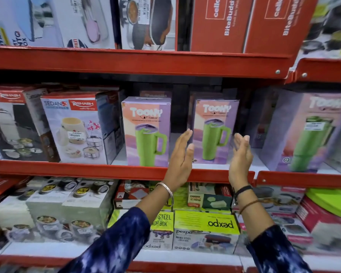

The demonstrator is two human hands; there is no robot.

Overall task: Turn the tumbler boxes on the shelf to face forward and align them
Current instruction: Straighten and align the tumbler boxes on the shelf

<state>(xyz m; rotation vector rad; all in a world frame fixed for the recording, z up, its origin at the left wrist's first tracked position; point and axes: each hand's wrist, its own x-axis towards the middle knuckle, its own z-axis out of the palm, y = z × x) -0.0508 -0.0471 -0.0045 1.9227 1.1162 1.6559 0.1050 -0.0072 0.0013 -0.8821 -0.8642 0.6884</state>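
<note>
Three purple-and-pink tumbler boxes, each showing a green mug, stand on the middle red shelf (pixel 126 171). The left box (pixel 146 133) and the middle box (pixel 215 131) face forward. The right box (pixel 307 134) is larger in view and turned slightly, with a side panel showing. More tumbler boxes stand behind them, mostly hidden. My left hand (pixel 180 156) is flat with fingers apart, just left of the middle box. My right hand (pixel 240 154) is flat at that box's right side. Both hands hold nothing, and whether they touch the box I cannot tell.
Lunch-carrier boxes (pixel 75 131) stand left of the tumbler boxes on the same shelf. Red boxes (pixel 220 24) fill the shelf above. Green and white lunch box cartons (pixel 203 231) sit on the shelf below my wrists. Gaps separate the tumbler boxes.
</note>
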